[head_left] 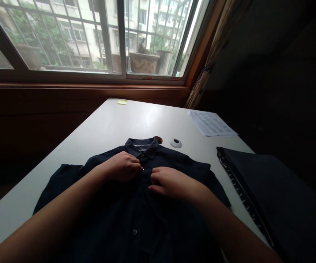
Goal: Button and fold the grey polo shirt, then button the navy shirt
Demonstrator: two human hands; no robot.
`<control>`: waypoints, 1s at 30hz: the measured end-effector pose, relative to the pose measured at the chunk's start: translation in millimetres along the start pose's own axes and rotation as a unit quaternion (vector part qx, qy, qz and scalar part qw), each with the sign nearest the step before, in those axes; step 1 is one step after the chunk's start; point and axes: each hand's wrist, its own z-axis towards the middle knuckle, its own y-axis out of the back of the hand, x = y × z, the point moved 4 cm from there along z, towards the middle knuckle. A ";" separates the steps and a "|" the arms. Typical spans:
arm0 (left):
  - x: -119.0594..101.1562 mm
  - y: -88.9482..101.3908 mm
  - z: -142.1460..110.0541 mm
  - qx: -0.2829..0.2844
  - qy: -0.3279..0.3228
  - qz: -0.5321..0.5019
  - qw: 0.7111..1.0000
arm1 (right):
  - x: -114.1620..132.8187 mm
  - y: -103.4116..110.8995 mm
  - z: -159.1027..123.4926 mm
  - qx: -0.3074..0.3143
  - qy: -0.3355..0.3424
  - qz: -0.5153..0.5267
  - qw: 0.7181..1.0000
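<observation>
A dark navy collared shirt lies front up on the white table, its collar toward the window. Just below the collar, my left hand has its fingers closed on the shirt's front edge, with a small shiny button at the fingertips. My right hand is across the front opening, a short gap away, its curled fingers pinching the shirt cloth. Another button shows lower down the front. Both sleeves are spread out to the sides. My forearms cover parts of the shirt.
On the right of the white table lies a folded dark cloth item with a ribbed edge. Printed papers rest at the far right. A round grommet cap sits beside a cable hole. A yellow note is near the window.
</observation>
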 end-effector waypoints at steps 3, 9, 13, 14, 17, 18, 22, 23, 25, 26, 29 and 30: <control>7.5 -1.8 -4.0 -0.023 0.031 -0.062 0.997 | 7.1 -8.4 -3.9 0.026 0.013 0.003 1.000; 23.0 -4.7 -7.3 -0.073 0.090 -0.078 0.990 | 12.5 -11.1 -20.0 0.002 0.000 0.004 1.000; 21.5 1.0 -10.0 -0.053 0.075 -0.108 0.990 | -9.8 -12.6 -43.3 -0.063 -0.054 -0.033 0.996; 21.1 2.5 -11.2 -0.048 0.073 -0.110 0.990 | -18.1 -15.3 -49.7 -0.075 -0.065 -0.038 0.994; 22.3 4.8 -13.3 -0.042 0.066 -0.099 0.992 | -42.9 -27.1 -64.3 -0.109 -0.075 -0.051 0.990; 23.9 4.7 -13.0 -0.041 0.062 -0.093 0.993 | -50.0 -31.3 -66.7 -0.120 -0.072 -0.055 0.989; 38.1 2.3 -8.0 -0.034 0.044 -0.080 0.995 | -69.5 -41.3 -63.1 -0.153 -0.048 -0.076 0.984; 43.5 2.0 -6.4 -0.033 0.040 -0.076 0.996 | -72.8 -41.3 -59.3 -0.153 -0.039 -0.081 0.984; 55.3 2.2 -2.9 -0.031 0.034 -0.064 0.997 | -79.4 -38.5 -49.5 -0.154 -0.027 -0.091 0.984; 61.1 2.7 -1.1 -0.031 0.032 -0.055 0.997 | -82.9 -35.9 -44.0 -0.157 -0.025 -0.097 0.983; 74.2 3.9 4.5 -0.021 0.030 -0.022 0.999 | -93.8 -27.7 -26.9 -0.178 -0.026 -0.117 0.977; 77.0 3.9 6.1 -0.015 0.032 -0.012 0.999 | -96.9 -25.8 -21.8 -0.185 -0.025 -0.124 0.975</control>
